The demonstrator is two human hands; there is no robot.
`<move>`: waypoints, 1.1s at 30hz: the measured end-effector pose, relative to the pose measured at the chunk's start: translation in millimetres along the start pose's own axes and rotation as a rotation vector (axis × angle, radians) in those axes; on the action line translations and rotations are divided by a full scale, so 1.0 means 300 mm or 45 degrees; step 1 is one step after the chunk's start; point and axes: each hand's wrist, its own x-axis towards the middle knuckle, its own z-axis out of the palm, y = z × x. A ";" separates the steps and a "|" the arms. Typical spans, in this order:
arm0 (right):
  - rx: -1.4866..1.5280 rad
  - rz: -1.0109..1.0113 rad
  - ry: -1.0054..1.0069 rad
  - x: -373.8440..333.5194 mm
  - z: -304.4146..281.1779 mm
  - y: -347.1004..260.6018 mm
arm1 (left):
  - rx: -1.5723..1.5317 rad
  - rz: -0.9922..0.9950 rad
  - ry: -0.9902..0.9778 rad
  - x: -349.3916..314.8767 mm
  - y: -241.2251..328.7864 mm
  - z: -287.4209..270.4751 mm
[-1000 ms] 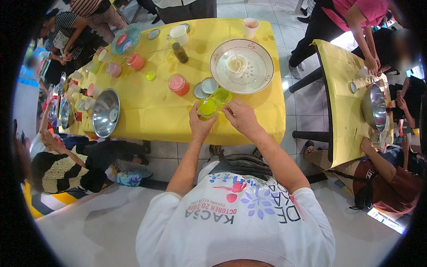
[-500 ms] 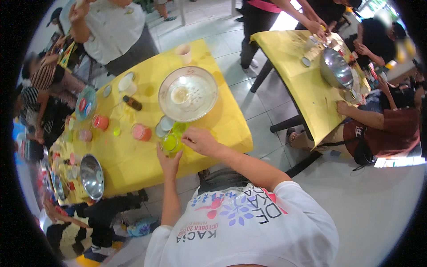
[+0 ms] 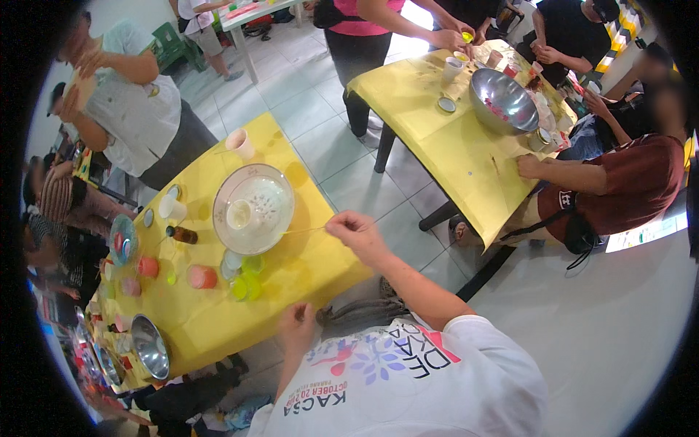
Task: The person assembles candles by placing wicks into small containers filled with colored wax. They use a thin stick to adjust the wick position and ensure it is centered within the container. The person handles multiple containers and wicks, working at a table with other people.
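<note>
My right hand [image 3: 357, 237] is raised past the table's right edge, finger and thumb pinched on a thin yellowish strand [image 3: 304, 231]. The strand stretches left toward the rim of a wide pale plate [image 3: 218, 229]; whether it is a wick or a stick, I cannot tell. A whitish cup [image 3: 239, 215] stands on the plate. My left hand [image 3: 297, 328] hangs by the near table edge, fingers loosely curled with a gap at the thumb; nothing shows in it. Bright green jars [image 3: 246, 288] stand nearby, with grey round lids [image 3: 231, 264] beside them.
On the yellow-covered table [image 3: 211, 320] are red-pink jars [image 3: 202, 277], a brown bottle [image 3: 182, 234], white cups [image 3: 172, 208] and a steel bowl [image 3: 150, 346]. People stand across the table and around a second yellow table [image 3: 429, 138] with another steel bowl [image 3: 502, 102].
Both hands have left the green jars. My right hand has moved right and up with the strand; my left hand has drawn back toward my body. The view has shifted.
</note>
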 end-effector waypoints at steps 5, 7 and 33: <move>0.251 0.007 0.169 -0.025 -0.263 -0.138 | -0.078 0.324 -0.091 0.158 0.241 0.216; 0.264 -0.050 0.272 -0.042 -0.341 -0.195 | -0.116 0.412 -0.074 0.239 0.291 0.313; 0.516 -0.671 0.830 -0.099 -0.871 -0.599 | -0.558 0.810 -0.488 0.780 1.107 1.193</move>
